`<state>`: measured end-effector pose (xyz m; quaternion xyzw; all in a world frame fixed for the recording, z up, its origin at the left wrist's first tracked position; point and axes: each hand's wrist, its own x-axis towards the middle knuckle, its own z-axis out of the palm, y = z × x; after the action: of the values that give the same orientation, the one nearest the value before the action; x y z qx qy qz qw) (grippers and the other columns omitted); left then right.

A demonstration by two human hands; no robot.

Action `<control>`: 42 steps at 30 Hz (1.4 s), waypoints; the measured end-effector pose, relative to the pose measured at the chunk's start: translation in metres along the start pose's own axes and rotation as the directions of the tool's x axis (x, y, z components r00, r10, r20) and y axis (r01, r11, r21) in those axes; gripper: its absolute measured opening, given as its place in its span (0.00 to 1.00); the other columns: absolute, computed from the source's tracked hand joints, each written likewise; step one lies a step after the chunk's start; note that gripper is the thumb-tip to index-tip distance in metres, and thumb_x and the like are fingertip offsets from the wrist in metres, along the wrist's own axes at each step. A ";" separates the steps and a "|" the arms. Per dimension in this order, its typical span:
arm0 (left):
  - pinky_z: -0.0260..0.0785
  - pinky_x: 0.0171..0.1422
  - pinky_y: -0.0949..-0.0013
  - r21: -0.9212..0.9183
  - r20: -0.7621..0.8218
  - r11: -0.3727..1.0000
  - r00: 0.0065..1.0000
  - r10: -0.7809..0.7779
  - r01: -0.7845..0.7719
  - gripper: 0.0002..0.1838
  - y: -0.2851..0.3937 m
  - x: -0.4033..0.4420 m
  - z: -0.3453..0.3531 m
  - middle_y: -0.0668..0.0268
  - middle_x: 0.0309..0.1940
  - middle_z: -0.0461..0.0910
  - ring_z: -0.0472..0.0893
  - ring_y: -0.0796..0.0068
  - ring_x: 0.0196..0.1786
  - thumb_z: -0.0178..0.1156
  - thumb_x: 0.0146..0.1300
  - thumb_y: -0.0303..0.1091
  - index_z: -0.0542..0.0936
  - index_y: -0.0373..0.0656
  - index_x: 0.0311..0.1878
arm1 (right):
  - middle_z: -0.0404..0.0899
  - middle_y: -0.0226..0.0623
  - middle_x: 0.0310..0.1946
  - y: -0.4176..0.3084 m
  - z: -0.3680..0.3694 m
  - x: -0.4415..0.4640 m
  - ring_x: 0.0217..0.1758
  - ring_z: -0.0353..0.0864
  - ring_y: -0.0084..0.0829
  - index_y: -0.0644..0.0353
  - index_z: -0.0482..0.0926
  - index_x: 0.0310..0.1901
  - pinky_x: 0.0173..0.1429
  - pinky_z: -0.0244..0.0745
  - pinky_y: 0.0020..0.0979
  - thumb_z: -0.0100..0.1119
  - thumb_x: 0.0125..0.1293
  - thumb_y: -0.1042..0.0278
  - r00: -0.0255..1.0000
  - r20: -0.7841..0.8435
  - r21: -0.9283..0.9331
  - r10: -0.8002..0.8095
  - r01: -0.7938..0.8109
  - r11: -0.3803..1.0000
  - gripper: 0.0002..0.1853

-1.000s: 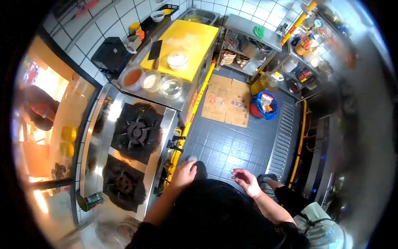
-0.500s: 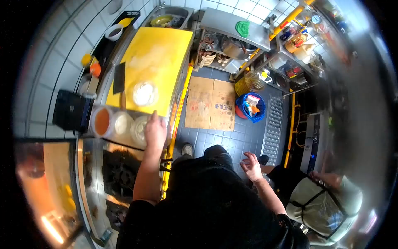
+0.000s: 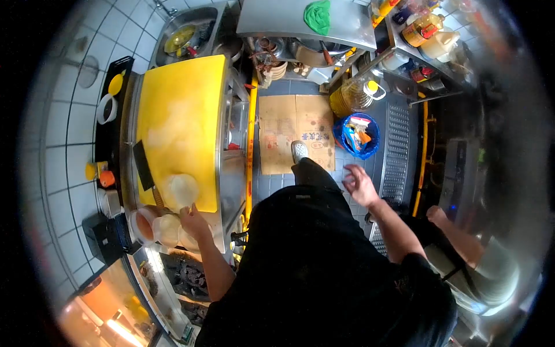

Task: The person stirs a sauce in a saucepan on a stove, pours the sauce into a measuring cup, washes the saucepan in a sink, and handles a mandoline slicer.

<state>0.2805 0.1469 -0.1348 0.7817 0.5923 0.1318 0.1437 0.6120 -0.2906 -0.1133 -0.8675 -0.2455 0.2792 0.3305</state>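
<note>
My left hand (image 3: pixel 195 223) is closed at the near rim of a round whitish bowl (image 3: pixel 181 189) on the yellow cutting board (image 3: pixel 184 104). The bowl is blurred, so its contents are unclear, and I cannot tell if it is lifted. A cleaver (image 3: pixel 142 165) lies to its left, handle toward me. Close by stand a tub of orange-brown contents (image 3: pixel 142 225) and a tub of pale contents (image 3: pixel 168 230); another tub is partly hidden under my hand. My right hand (image 3: pixel 359 185) hangs over the floor, fingers loosely bent and apart, holding nothing.
Cardboard (image 3: pixel 283 127) covers the floor ahead, with my shoe (image 3: pixel 299 151) on it. An oil jug (image 3: pixel 350 98) and a blue-lined bin (image 3: pixel 345 139) stand to the right. A stove (image 3: pixel 185 274) is at lower left. A co-worker's arm (image 3: pixel 459 234) shows at right.
My left hand has moved from above the end tub to the bowl's rim. I have stepped forward, one foot now on the cardboard. My right hand still hangs free.
</note>
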 end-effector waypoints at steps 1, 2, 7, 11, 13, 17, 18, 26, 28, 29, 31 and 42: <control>0.74 0.48 0.52 0.027 0.000 1.000 1.000 -0.011 0.011 0.15 0.004 0.002 -0.001 0.47 0.38 0.81 0.81 0.47 0.42 0.65 0.67 0.37 0.79 0.33 0.45 | 0.73 0.49 0.62 0.005 -0.015 0.023 0.54 0.85 0.43 0.62 0.74 0.63 0.54 0.86 0.37 0.66 0.64 0.74 1.000 -0.017 0.074 -0.009 0.010 0.997 0.25; 0.74 0.48 0.53 0.054 -0.004 0.998 1.000 -0.023 0.023 0.14 0.009 0.003 0.000 0.48 0.37 0.81 0.81 0.49 0.42 0.65 0.67 0.37 0.80 0.33 0.44 | 0.74 0.48 0.62 0.001 -0.031 0.045 0.53 0.86 0.40 0.62 0.74 0.62 0.51 0.87 0.34 0.66 0.65 0.75 1.000 -0.023 0.085 -0.008 0.010 0.996 0.24; 0.73 0.48 0.58 0.070 0.081 0.997 0.996 0.036 -0.042 0.08 0.094 -0.012 -0.001 0.55 0.38 0.80 0.79 0.56 0.41 0.67 0.64 0.29 0.80 0.34 0.41 | 0.74 0.48 0.61 0.025 -0.083 0.130 0.54 0.85 0.38 0.62 0.74 0.63 0.52 0.86 0.32 0.65 0.66 0.75 0.998 -0.028 0.121 0.058 -0.054 0.991 0.24; 0.74 0.48 0.60 -0.224 0.191 0.943 0.938 0.290 -0.246 0.04 0.171 -0.033 0.030 0.57 0.38 0.80 0.80 0.58 0.41 0.65 0.62 0.23 0.81 0.38 0.40 | 0.75 0.48 0.58 0.055 -0.092 0.157 0.51 0.86 0.35 0.61 0.74 0.63 0.49 0.85 0.31 0.64 0.65 0.76 0.992 -0.069 0.150 0.102 -0.090 0.985 0.24; 0.75 0.48 0.59 -0.300 0.358 0.941 0.895 0.265 -0.159 0.05 0.200 -0.032 0.066 0.56 0.37 0.81 0.80 0.55 0.42 0.66 0.61 0.25 0.80 0.39 0.39 | 0.76 0.45 0.57 0.060 -0.095 0.159 0.50 0.86 0.34 0.61 0.74 0.63 0.48 0.85 0.31 0.64 0.66 0.77 0.991 -0.045 0.115 0.123 -0.117 0.986 0.24; 0.73 0.44 0.55 -0.419 0.308 0.891 0.895 0.322 -0.177 0.08 0.261 -0.008 0.153 0.56 0.34 0.80 0.80 0.54 0.39 0.68 0.63 0.31 0.80 0.39 0.39 | 0.75 0.44 0.58 0.061 -0.108 0.150 0.49 0.85 0.31 0.61 0.73 0.64 0.46 0.84 0.29 0.62 0.67 0.78 0.988 0.028 0.049 0.154 -0.155 0.987 0.24; 0.73 0.45 0.54 -0.359 0.307 0.912 0.897 0.318 -0.200 0.08 0.257 0.001 0.184 0.55 0.33 0.80 0.80 0.53 0.39 0.68 0.63 0.32 0.80 0.39 0.39 | 0.75 0.44 0.59 0.057 -0.114 0.147 0.50 0.85 0.32 0.60 0.73 0.65 0.46 0.84 0.29 0.62 0.67 0.78 0.983 0.047 0.002 0.177 -0.177 0.984 0.24; 0.78 0.42 0.50 -0.095 0.138 0.955 0.954 -0.267 0.281 0.11 0.165 0.106 0.382 0.47 0.37 0.84 0.86 0.45 0.38 0.55 0.74 0.40 0.79 0.43 0.47 | 0.75 0.44 0.57 0.020 -0.143 0.152 0.51 0.83 0.34 0.60 0.72 0.60 0.50 0.81 0.31 0.60 0.75 0.68 0.966 0.037 -0.181 0.256 -0.245 0.953 0.16; 0.78 0.44 0.49 -0.019 0.225 0.912 0.890 -0.397 0.411 0.11 0.158 0.138 0.402 0.47 0.38 0.85 0.85 0.46 0.40 0.56 0.73 0.41 0.79 0.44 0.48 | 0.74 0.42 0.59 0.050 -0.150 0.141 0.52 0.83 0.33 0.60 0.73 0.60 0.51 0.80 0.32 0.61 0.73 0.68 0.921 0.107 0.090 0.376 -0.385 0.918 0.17; 0.78 0.45 0.49 0.009 0.280 0.891 0.854 -0.439 0.454 0.12 0.155 0.153 0.413 0.47 0.38 0.85 0.85 0.46 0.41 0.56 0.73 0.41 0.79 0.44 0.49 | 0.73 0.42 0.60 0.071 -0.151 0.145 0.52 0.83 0.33 0.60 0.73 0.60 0.52 0.80 0.33 0.62 0.73 0.68 0.895 0.151 0.219 0.420 -0.445 0.868 0.18; 0.77 0.47 0.49 0.045 0.411 0.871 0.786 -0.462 0.489 0.13 0.154 0.163 0.428 0.47 0.39 0.85 0.85 0.46 0.43 0.57 0.72 0.42 0.79 0.44 0.50 | 0.71 0.41 0.63 0.035 -0.149 0.186 0.55 0.82 0.33 0.61 0.72 0.62 0.52 0.80 0.34 0.62 0.72 0.69 0.917 0.169 0.011 0.361 -0.368 0.930 0.20; 0.77 0.50 0.53 -0.426 0.733 0.870 0.659 0.170 0.249 0.17 0.250 0.133 0.257 0.49 0.42 0.86 0.86 0.52 0.47 0.64 0.68 0.43 0.81 0.42 0.52 | 0.78 0.42 0.57 -0.172 -0.057 0.396 0.57 0.83 0.34 0.62 0.74 0.63 0.56 0.80 0.30 0.62 0.67 0.80 0.940 0.241 -0.119 -0.243 0.277 0.953 0.23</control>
<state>0.6344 0.1928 -0.2719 0.6882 0.4428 -0.0599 0.5716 0.8938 0.0397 -0.0828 -0.8130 -0.4141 0.3094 0.2679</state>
